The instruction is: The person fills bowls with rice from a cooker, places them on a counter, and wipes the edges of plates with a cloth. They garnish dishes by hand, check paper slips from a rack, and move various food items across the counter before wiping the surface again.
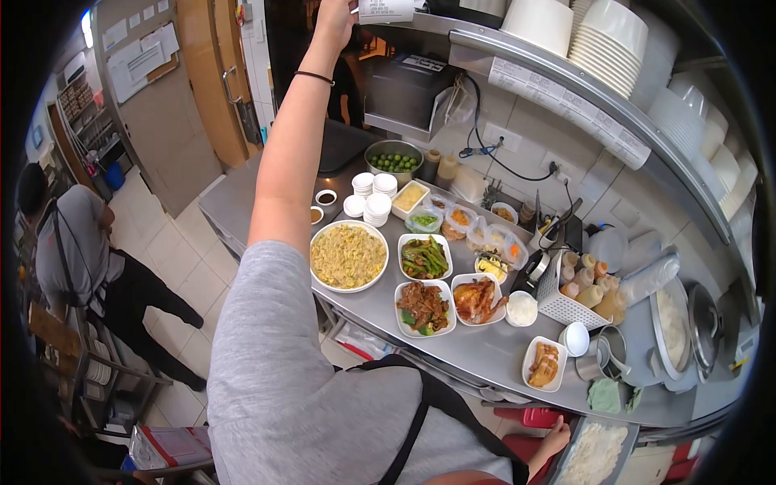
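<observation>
My left hand point(333, 23) is stretched high at the top edge of the view, its fingers partly cut off. They pinch a printed order slip point(386, 10) by the shelf. Low at the right, my right hand point(554, 437) hangs beside a tray of white rice point(594, 454), fingers apart and nothing seen in them. On the steel counter in front of me are a large bowl of fried rice point(349, 255), a bowl of green vegetables point(425, 257), a bowl of meat with greens point(424, 308), a bowl of roast chicken point(478, 298) and a small bowl of sliced meat point(545, 364).
Behind the bowls stand stacked white sauce dishes point(377, 208), a pot of limes point(394, 160) and a white basket of bottles point(566, 301). A shelf with stacked bowls point(606, 44) overhangs the counter, beside a black printer point(408, 89). Another person point(77, 242) stands at left.
</observation>
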The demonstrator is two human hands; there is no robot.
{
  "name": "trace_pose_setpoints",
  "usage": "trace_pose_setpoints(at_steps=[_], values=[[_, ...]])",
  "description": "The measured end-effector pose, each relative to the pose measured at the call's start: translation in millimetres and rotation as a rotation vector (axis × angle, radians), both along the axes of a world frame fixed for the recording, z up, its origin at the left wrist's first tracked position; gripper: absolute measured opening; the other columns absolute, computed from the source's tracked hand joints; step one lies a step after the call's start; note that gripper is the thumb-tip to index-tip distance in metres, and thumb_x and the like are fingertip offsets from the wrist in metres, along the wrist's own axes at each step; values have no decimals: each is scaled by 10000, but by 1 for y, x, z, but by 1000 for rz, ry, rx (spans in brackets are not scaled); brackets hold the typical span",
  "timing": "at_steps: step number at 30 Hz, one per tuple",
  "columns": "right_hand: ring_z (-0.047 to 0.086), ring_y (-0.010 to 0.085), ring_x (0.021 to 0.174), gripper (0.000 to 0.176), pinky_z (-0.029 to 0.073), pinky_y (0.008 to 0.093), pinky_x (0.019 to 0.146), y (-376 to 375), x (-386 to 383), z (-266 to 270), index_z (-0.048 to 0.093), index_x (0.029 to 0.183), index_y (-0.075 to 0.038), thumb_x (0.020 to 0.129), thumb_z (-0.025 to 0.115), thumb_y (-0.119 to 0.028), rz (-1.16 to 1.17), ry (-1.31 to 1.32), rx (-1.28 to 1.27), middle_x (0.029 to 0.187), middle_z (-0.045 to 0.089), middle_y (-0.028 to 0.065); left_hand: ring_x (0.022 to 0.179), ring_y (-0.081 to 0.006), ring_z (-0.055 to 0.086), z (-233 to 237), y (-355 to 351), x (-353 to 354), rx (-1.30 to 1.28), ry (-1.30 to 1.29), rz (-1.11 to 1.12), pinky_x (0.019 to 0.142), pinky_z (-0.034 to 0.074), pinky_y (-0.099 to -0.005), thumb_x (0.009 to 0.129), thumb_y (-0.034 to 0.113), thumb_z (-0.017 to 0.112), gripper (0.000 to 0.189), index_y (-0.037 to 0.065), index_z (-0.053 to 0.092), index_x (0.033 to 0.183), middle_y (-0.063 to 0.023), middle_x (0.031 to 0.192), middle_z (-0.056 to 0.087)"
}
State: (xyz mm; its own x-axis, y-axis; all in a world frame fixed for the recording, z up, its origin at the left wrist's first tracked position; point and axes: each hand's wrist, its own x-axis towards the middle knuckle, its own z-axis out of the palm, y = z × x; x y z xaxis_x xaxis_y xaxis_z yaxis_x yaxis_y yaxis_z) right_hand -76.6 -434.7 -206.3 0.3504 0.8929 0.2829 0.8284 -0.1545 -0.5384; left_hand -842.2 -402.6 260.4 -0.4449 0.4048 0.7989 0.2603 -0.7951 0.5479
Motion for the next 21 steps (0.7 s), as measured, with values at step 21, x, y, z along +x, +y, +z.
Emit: trace_pose_setpoints(at_steps=[21], values=[[445,358,581,237,405,406,597,-5,-17,-37,582,865,7,843,511,-218,-169,-2,169,610,502,185,678,-108,536,36,23,-30,-16,101,252,602,432,-226,748,4,510,222,-15,608,946,-68,812,607]])
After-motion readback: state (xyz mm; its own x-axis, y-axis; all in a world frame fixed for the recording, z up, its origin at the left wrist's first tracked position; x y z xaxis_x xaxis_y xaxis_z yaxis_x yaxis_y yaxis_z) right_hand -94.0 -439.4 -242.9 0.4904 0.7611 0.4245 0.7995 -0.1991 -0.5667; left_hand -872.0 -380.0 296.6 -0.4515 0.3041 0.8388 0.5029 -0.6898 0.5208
